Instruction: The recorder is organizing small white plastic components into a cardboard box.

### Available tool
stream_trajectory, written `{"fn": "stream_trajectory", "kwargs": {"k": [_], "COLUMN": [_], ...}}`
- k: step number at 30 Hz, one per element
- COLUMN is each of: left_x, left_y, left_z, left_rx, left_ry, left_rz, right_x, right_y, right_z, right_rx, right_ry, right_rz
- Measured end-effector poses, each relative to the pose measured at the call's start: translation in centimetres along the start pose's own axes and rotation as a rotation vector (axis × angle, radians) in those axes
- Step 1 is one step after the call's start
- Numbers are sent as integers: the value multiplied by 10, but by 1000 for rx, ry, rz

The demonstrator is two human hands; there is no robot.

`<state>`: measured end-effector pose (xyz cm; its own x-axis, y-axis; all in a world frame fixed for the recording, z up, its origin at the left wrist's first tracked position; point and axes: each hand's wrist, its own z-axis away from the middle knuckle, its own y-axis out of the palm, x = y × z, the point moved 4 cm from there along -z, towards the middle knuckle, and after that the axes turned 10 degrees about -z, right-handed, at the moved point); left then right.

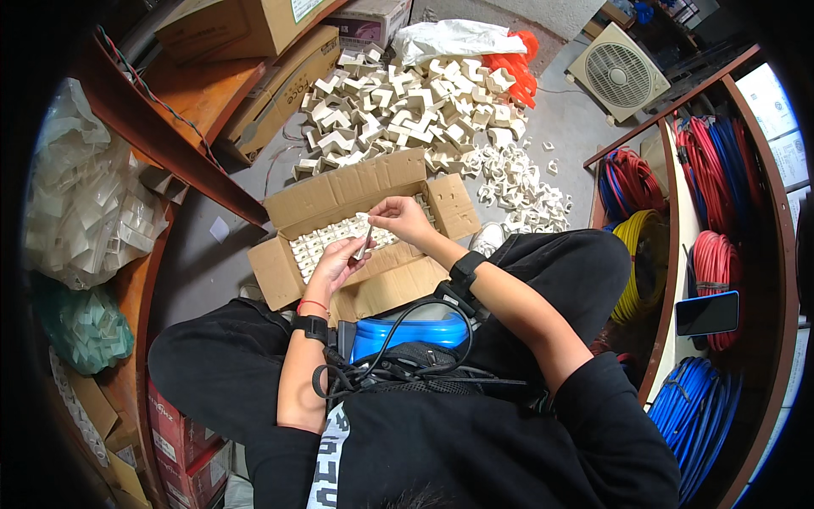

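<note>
My left hand (pixel 340 259) holds a slim grey piece (pixel 365 243) upright between thumb and fingers; it is too small to tell exactly what it is. At its upper end, the fingertips of my right hand (pixel 404 217) are pinched together. Both hands are over an open cardboard box (pixel 346 170) with its flaps folded outward. Inside, small white plastic fittings (pixel 311 245) stand in neat rows. My right hand and forearm hide part of the box's right side.
Beyond the box lies a large heap of white plastic trunking fittings (pixel 407 108), with smaller clips (pixel 521 184) to its right. A blue plastic stool (pixel 407 337) is beneath me. Shelving with cable coils (pixel 639 251) and a phone (pixel 707 313) flanks my right; bagged fittings (pixel 95 210) are left.
</note>
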<state>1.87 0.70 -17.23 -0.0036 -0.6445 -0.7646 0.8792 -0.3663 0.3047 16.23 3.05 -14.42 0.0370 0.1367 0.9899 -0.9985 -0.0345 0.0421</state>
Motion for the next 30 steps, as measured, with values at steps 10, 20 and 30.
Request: {"fn": "stream_trajectory", "kwargs": {"k": [10,20,30], "left_x": [-1,-19,-15], "left_y": [-12,-2,-2], "left_z": [-9,-5,-6], "left_rx": [-110,-224,-201], "left_ry": [214,511,477], "left_rz": [-391,-1031,-1094], "right_x": [-5,22,20], "right_y": [1,13,18], "right_z": [1,6,7], "right_rx": [145,329,409], "right_ry": [103,-326,-293], "right_rz": [-37,604,543]}}
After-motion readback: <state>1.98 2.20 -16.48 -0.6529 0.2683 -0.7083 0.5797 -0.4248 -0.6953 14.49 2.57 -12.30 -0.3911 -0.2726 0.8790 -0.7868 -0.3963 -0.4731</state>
